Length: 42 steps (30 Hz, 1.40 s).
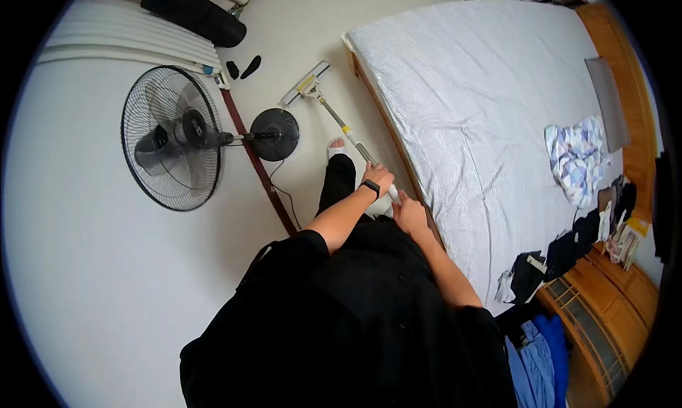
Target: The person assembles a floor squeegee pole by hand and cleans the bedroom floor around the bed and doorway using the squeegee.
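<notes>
Sponge mop (pixel 334 115) out on the floor (pixel 284 24), gripped in both hands, its work under way by the look of it.

The left hand (pixel 379 180), with a black band at the wrist, is closed around the pole; the right hand (pixel 410 215) is wrapped around the white upper end, close to the body. The mop head (pixel 307 87) is on the pale floor ahead, between the pedestal fan (pixel 193 129) and the bed (pixel 455 88), near the fan's round base (pixel 275 134) and beyond one foot (pixel 336 147). The mop being down and held with both hands suggests a stage past setting up and short of putting away. Which floor has been passed over, and how much is left, cannot be told: no clear line of wet or dirt shows. Two small dark items (pixel 250 67) lie on the floor beyond the fan base.
</notes>
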### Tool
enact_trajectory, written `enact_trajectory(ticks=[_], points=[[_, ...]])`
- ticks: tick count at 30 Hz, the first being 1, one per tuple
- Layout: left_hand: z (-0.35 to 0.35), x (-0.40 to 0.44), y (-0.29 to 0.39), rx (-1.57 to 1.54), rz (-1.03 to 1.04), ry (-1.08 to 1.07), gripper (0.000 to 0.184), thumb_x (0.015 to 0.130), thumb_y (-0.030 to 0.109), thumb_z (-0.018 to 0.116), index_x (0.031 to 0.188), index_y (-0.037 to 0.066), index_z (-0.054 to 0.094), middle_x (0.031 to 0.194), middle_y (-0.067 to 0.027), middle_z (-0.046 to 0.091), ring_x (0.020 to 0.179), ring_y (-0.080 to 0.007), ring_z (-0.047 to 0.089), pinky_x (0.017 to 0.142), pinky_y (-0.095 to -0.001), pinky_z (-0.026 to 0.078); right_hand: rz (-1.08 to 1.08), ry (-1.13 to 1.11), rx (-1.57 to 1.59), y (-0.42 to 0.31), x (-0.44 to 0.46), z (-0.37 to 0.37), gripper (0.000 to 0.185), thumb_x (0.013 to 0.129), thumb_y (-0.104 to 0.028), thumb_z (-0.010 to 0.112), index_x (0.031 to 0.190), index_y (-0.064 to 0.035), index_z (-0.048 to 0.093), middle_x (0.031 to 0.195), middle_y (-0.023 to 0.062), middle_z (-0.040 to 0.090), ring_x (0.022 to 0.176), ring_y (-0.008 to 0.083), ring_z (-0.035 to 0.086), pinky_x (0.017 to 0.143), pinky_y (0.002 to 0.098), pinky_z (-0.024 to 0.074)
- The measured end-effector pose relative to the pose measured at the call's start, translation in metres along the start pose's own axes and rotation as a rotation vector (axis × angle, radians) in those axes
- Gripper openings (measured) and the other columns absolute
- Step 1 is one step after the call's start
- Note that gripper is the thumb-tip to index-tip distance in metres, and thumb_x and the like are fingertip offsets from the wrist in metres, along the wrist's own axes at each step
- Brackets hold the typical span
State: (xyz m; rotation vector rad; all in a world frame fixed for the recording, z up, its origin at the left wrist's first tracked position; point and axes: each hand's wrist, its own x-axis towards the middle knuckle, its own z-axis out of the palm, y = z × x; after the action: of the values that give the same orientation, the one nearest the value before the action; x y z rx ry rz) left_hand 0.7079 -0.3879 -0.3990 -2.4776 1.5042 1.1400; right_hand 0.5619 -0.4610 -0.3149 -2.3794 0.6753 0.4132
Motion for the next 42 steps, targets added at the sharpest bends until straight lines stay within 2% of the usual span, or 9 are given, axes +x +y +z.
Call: enact_trajectory(ticks=[7,10,14,23,27,32,35,37,42], points=[[0.109,-0.030,0.165,0.033,0.134,-0.163,0.028,0.087,0.015,0.057,0.110,0.011,0.071,0.126,-0.0112,0.062,0.128,-0.0309,0.045,0.110,-0.0669,0.020,0.105,-0.083,0.117,0.115,-0.174,0.005,0.042,0.089,-0.020,0.061,0.125,-0.0001,0.055,0.084,0.0315,0.064,0.081,0.0473,0.064,0.073,0.0526,0.0520],[0.130,-0.065,0.225,0.124,0.285,-0.244,0.024,0.076,0.017,0.066,0.098,0.012,0.074,0.104,-0.0101,0.070,0.112,-0.0299,0.058,0.101,-0.0691,0.028,0.191,-0.102,0.152,0.128,-0.244,-0.011,0.042,0.088,-0.020,0.062,0.125,0.0010,0.058,0.087,0.0316,0.065,0.082,0.0456,0.065,0.073,0.0490,0.0533],[0.143,-0.096,0.266,0.070,0.533,-0.324,0.023,0.078,0.022,0.067,0.094,0.009,0.074,0.098,-0.0131,0.072,0.098,-0.0302,0.068,0.095,-0.0479,0.044,0.262,-0.141,0.234,0.149,-0.315,-0.014,0.041,0.086,-0.020,0.065,0.123,-0.0028,0.060,0.077,0.0275,0.065,0.077,0.0426,0.067,0.070,0.0470,0.0533],[0.196,-0.125,0.160,0.201,0.337,-0.005,0.015,0.074,0.026,0.070,0.080,0.013,0.074,0.084,-0.0085,0.071,0.088,-0.0264,0.068,0.083,-0.0391,0.047,0.172,-0.011,0.388,0.089,-0.289,0.086,0.045,0.089,-0.023,0.063,0.126,0.0018,0.058,0.096,0.0300,0.067,0.089,0.0377,0.070,0.078,0.0407,0.0530],[0.195,-0.135,0.077,0.297,0.151,0.093,0.017,0.085,0.022,0.059,0.091,0.016,0.074,0.101,-0.0050,0.070,0.102,-0.0218,0.063,0.086,-0.0452,0.045,0.032,0.189,0.397,0.032,-0.229,0.142,0.038,0.088,-0.021,0.063,0.119,0.0010,0.061,0.093,0.0314,0.065,0.089,0.0437,0.066,0.078,0.0461,0.0527],[0.160,-0.170,-0.002,0.204,-0.038,0.254,0.034,0.078,0.018,0.071,0.112,0.016,0.067,0.133,-0.0073,0.055,0.137,-0.0246,0.038,0.105,-0.0503,0.036,0.053,-0.004,0.360,-0.046,-0.166,0.149,0.033,0.088,-0.023,0.061,0.106,0.0045,0.060,0.084,0.0292,0.065,0.086,0.0454,0.065,0.079,0.0478,0.0521],[0.154,-0.199,0.000,0.114,-0.093,0.163,0.046,0.073,0.018,0.077,0.117,0.016,0.064,0.139,-0.0078,0.049,0.141,-0.0258,0.032,0.111,-0.0513,0.030,0.066,-0.083,0.348,-0.052,-0.170,0.174,0.034,0.087,-0.023,0.061,0.106,0.0049,0.059,0.084,0.0299,0.065,0.085,0.0448,0.065,0.079,0.0483,0.0520],[0.174,-0.212,0.009,0.127,-0.073,0.162,0.037,0.081,0.020,0.070,0.117,0.016,0.065,0.141,-0.0087,0.048,0.142,-0.0271,0.031,0.111,-0.0528,0.029,-0.015,-0.007,0.299,-0.041,-0.196,0.192,0.032,0.089,-0.025,0.061,0.104,0.0034,0.058,0.062,0.0201,0.065,0.062,0.0363,0.068,0.066,0.0427,0.0536],[0.201,-0.231,0.057,0.096,-0.050,-0.053,0.029,0.093,0.019,0.052,0.119,0.016,0.065,0.145,-0.0120,0.044,0.145,-0.0301,0.024,0.112,-0.0550,0.028,0.086,-0.158,0.226,-0.022,-0.260,0.181,0.039,0.090,-0.027,0.060,0.117,0.0006,0.056,0.075,0.0216,0.068,0.081,0.0378,0.069,0.077,0.0466,0.0527]])
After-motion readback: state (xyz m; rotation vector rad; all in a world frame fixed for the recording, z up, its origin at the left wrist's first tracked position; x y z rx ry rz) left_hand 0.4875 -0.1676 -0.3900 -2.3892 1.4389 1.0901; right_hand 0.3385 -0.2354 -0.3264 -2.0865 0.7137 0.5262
